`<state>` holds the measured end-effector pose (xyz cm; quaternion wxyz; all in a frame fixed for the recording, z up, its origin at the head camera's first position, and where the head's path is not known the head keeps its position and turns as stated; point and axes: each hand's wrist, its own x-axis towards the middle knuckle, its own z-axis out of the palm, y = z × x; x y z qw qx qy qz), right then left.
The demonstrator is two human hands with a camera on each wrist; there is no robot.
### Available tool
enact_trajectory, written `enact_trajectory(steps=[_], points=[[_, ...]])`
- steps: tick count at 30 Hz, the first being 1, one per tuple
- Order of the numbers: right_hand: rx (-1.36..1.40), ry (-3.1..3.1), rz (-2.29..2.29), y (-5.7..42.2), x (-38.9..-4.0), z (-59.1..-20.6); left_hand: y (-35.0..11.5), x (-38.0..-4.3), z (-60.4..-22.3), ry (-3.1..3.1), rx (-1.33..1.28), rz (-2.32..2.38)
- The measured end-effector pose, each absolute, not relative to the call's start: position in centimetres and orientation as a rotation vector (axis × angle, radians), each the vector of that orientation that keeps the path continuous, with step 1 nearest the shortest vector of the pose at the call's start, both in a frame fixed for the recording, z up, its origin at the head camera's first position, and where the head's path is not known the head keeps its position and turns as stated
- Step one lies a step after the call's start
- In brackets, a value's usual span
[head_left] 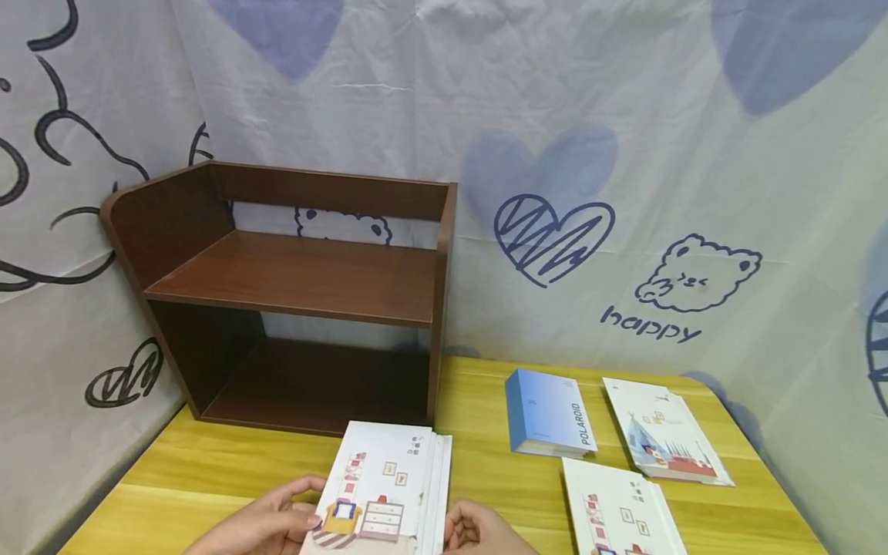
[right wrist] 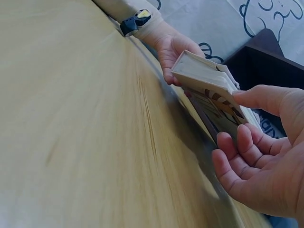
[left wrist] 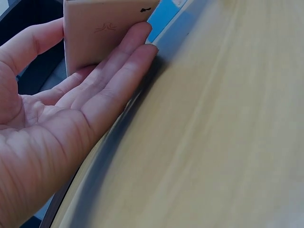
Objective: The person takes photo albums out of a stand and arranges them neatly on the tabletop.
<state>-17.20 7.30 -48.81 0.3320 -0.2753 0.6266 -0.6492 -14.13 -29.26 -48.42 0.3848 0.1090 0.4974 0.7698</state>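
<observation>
A thick white photo album (head_left: 378, 486) with a drawn armchair and drawers on its cover is held between my two hands, at the front of the table. My left hand (head_left: 267, 520) grips its left side, the thumb on the cover. In the left wrist view the fingers (left wrist: 128, 61) lie along the album's pale face (left wrist: 104, 33). At the right edge, my right hand (head_left: 482, 532) pinches the album; the right wrist view shows the thumb on the edge and the other fingers curled beneath. Parts of both hands are cut off in the head view.
A brown two-tier shelf (head_left: 291, 277) stands behind on the left. To the right lie a blue album (head_left: 551, 416) marked POLAROID, a white album with a tent drawing (head_left: 666, 439), and another white album (head_left: 620, 509) near the front. A printed curtain (head_left: 555, 92) hangs behind the yellow wooden table (head_left: 479, 401).
</observation>
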Motion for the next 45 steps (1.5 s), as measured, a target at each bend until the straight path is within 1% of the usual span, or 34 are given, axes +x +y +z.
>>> enact_trajectory(steps=[6,13,20,34,45], points=[[-0.775,1.675,-1.668,8.0,-17.2,-49.3,-28.8,-14.0,-48.4,1.278,0.299,1.947],[-0.709,1.635,-1.671,9.1,-17.2,-49.7,-27.8,-13.7,-48.4,1.313,0.278,1.933],[-0.724,1.621,-1.662,10.1,-17.5,-50.1,-27.0,-13.6,-48.5,1.353,0.259,1.920],[-0.640,1.688,-1.602,11.6,-17.4,-49.1,-25.7,-13.7,-48.7,1.415,0.232,1.887],[-0.765,1.671,-1.585,13.0,-17.6,-50.0,-24.5,-13.5,-49.1,1.428,0.268,1.896]])
